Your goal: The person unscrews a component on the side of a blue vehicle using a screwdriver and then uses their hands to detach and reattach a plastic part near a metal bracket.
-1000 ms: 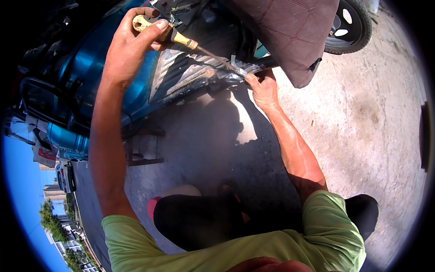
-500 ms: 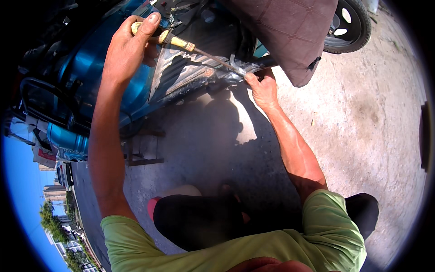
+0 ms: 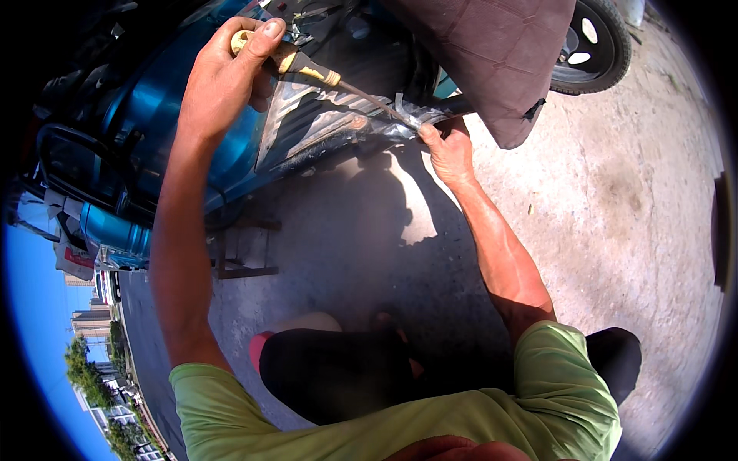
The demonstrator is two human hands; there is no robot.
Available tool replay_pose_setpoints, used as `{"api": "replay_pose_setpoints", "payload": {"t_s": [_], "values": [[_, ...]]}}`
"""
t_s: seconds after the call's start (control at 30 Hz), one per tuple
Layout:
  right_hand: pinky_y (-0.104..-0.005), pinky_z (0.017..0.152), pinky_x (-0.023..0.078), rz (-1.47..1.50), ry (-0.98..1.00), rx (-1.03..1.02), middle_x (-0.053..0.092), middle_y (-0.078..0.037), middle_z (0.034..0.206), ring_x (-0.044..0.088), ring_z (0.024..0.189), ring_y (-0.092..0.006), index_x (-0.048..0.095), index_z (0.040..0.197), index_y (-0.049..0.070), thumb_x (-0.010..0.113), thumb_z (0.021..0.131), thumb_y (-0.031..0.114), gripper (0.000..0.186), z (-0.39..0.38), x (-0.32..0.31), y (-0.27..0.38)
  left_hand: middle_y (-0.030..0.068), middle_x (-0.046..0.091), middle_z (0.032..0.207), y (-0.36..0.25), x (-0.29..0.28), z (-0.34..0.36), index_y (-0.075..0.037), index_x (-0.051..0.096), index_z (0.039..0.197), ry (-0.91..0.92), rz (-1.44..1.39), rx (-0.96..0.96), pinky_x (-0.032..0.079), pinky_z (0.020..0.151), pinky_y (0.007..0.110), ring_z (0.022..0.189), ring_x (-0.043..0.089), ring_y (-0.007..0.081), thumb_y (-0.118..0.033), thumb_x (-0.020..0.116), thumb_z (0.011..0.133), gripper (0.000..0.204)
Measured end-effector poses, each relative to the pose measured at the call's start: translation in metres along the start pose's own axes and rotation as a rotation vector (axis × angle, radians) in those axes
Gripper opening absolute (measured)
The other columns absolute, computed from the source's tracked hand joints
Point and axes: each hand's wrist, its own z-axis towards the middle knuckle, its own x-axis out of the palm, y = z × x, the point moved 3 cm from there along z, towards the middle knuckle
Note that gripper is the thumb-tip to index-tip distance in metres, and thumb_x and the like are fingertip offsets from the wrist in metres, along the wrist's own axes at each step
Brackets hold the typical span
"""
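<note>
My left hand point(image 3: 227, 81) is closed round the yellow-and-black handle of a screwdriver point(image 3: 311, 71). Its thin metal shaft slants down to the right across a ribbed metal footboard point(image 3: 307, 123) on a blue vehicle. At the shaft's far end, my right hand point(image 3: 450, 150) is closed, thumb against a shiny, crumpled silvery strip point(image 3: 401, 121) at the footboard's edge. The right fingers curl behind, so what they grip is hidden.
A brown quilted cover point(image 3: 492, 61) hangs over the vehicle, just above my right hand. Beyond it stands a black wheel point(image 3: 592, 46). A small wooden stool point(image 3: 246, 250) sits on the concrete ground point(image 3: 600, 230) below the blue bodywork point(image 3: 177, 115).
My left hand and the screwdriver handle have shifted slightly right, toward the shaft's tip. The right hand stays nearly in place at the footboard's edge.
</note>
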Motion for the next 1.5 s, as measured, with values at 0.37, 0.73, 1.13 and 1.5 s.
{"api": "replay_pose_setpoints", "payload": {"t_s": [0.37, 0.73, 1.13, 1.5], "values": [[-0.0297, 0.078, 0.053, 0.005, 0.020, -0.001, 0.064, -0.010, 0.101, 0.061, 0.086, -0.0157, 0.052, 0.122, -0.005, 0.081, 0.078, 0.060, 0.085, 0.002, -0.001, -0.006, 0.0087, 0.066, 0.079, 0.003, -0.001, -0.002, -0.004, 0.059, 0.124, -0.028, -0.021, 0.086, 0.051, 0.068, 0.026, 0.074, 0.065, 0.0133, -0.041, 0.067, 0.094, 0.048], [-0.0294, 0.078, 0.052, 0.049, 0.011, -0.056, 0.064, -0.009, 0.099, 0.061, 0.086, -0.0149, 0.053, 0.121, -0.004, 0.079, 0.079, 0.061, 0.082, 0.001, 0.004, -0.001, 0.0031, 0.060, 0.071, 0.011, 0.004, -0.007, -0.002, 0.060, 0.120, -0.119, -0.166, 0.340, 0.048, 0.061, 0.026, 0.061, 0.055, 0.0100, -0.037, 0.069, 0.095, 0.043], [-0.0298, 0.078, 0.052, 0.030, 0.035, -0.033, 0.064, -0.009, 0.097, 0.061, 0.085, -0.0156, 0.052, 0.122, -0.004, 0.080, 0.077, 0.063, 0.086, 0.003, 0.002, -0.002, 0.0118, 0.068, 0.095, 0.003, 0.004, -0.007, -0.005, 0.059, 0.115, -0.026, -0.198, 0.173, 0.053, 0.076, 0.030, 0.078, 0.067, 0.0177, -0.031, 0.066, 0.095, 0.033], [-0.0300, 0.078, 0.052, 0.018, 0.020, -0.016, 0.065, -0.009, 0.096, 0.061, 0.085, -0.0158, 0.052, 0.121, -0.005, 0.081, 0.074, 0.065, 0.089, 0.004, 0.001, -0.002, 0.0053, 0.065, 0.082, -0.010, 0.005, -0.003, -0.003, 0.061, 0.115, -0.081, -0.037, 0.062, 0.046, 0.057, 0.025, 0.065, 0.059, 0.0093, -0.043, 0.063, 0.097, 0.044]]}}
